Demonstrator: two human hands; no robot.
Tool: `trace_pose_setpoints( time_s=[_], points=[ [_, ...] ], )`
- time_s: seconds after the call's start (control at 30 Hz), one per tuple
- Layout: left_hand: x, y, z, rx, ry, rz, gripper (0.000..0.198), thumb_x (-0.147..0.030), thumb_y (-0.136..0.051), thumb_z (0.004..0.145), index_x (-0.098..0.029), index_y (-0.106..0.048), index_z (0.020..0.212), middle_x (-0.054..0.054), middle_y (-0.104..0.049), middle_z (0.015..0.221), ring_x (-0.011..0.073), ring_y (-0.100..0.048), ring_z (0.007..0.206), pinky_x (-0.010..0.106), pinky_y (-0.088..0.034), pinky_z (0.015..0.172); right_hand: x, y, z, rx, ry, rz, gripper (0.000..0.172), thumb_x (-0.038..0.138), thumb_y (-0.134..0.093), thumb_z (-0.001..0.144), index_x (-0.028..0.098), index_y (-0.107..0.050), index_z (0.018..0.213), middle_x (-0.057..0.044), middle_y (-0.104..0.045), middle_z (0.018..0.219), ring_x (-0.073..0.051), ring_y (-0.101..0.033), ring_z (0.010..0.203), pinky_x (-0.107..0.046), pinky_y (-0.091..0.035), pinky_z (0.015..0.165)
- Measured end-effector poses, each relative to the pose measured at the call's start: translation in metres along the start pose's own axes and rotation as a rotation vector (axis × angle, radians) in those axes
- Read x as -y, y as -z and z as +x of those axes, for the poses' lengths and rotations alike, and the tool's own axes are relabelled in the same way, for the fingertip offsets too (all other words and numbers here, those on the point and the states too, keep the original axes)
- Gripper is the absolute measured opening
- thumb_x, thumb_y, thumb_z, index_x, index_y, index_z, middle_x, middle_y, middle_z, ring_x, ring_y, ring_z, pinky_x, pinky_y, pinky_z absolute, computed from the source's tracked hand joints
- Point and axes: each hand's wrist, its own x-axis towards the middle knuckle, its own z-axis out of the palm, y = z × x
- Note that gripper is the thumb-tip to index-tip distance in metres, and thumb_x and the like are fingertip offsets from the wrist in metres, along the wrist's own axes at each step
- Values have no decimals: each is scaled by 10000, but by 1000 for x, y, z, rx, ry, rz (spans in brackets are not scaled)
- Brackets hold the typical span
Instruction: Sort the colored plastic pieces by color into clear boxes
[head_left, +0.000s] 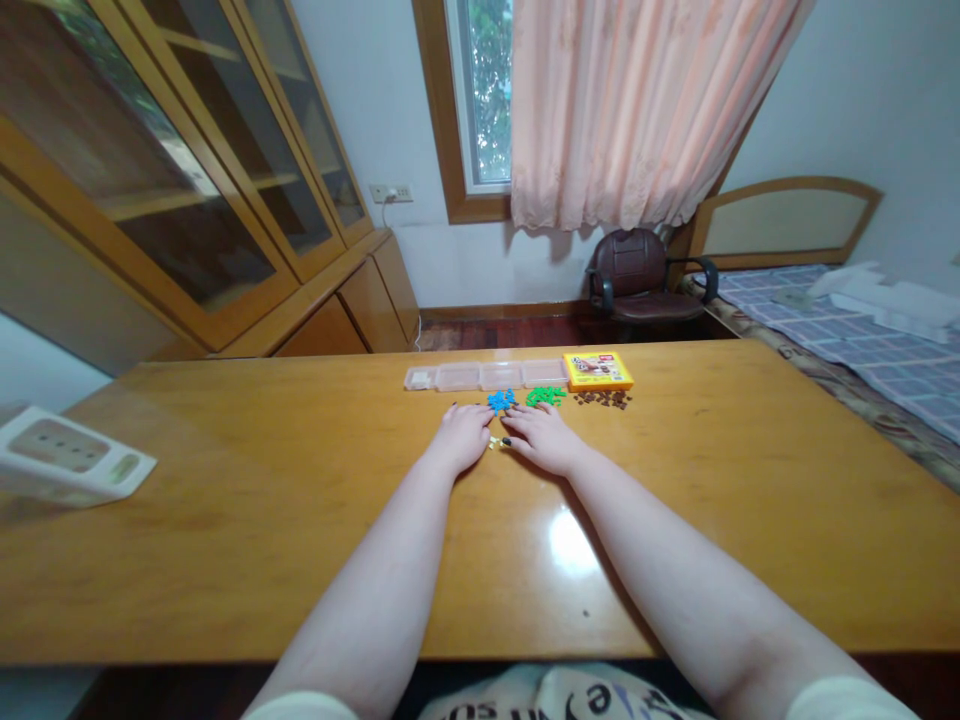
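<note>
Both hands rest palm down on the wooden table, close together. My left hand (pixel 463 437) lies with its fingers stretched toward a small heap of blue pieces (pixel 500 400). My right hand (pixel 544 437) has its fingers spread, the fingertips beside the blue heap and near the pile of green pieces (pixel 545 397). Between the two hands are a few small cream-coloured pieces (pixel 493 443), with my right thumb next to them. A pile of brown pieces (pixel 602 399) lies farther right. No held object shows in either hand.
Behind the piles stand a clear compartment tray (pixel 480 377) and a yellow box (pixel 598 371). A white container (pixel 75 455) sits at the table's (pixel 300 560) left. Past the far edge are a glass-fronted cabinet (pixel 225 170), a chair (pixel 637 270) and a bed (pixel 855 300).
</note>
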Motion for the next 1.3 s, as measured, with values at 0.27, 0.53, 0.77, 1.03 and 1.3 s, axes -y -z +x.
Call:
trace_pose_setpoints(
  time_s=[0.27,0.53,0.77,1.03,1.3],
  points=[
    [7,-4,3,-120,70,-38,438,-184,-379,845,-199,-571,1239,53,-539,1337,204,-463,1236,399,-296,1107,-4,1,-1,-120,-122,-71,386,414,-449,920,209,-588,1216,-86,-550,1328,-278,-390,1285,-497,-164,1081],
    [9,-12,7,-39,59,-91,480,-239,-380,859,-241,-489,1326,32,-467,1409,244,-357,1333,550,-138,1144,-9,-7,3,-82,-156,-70,458,463,-428,920,204,-552,1277,-97,-506,1373,-305,-316,1336,-548,-87,1101],
    [7,0,1,-172,-72,-190,363,-153,-446,779,-222,-686,1043,38,-664,1150,207,-561,1111,415,-347,1065,-16,3,-3,-238,-152,159,322,318,-395,940,167,-670,1008,-100,-677,1039,-215,-568,1007,-360,-380,931],
    [6,-2,2,-142,-163,-188,349,-151,-463,783,-216,-704,1027,44,-691,1093,207,-596,1049,399,-387,1014,-23,-14,0,-485,-360,661,344,369,-389,910,169,-668,879,-99,-679,917,-223,-613,898,-383,-450,839],
    [6,-6,4,-215,31,-197,441,-140,-421,805,-179,-599,1207,65,-609,1244,206,-536,1150,359,-380,1043,-8,-20,0,-270,-230,934,428,550,-458,869,200,-673,988,-96,-675,1056,-238,-601,1023,-441,-399,981]
  ],
)
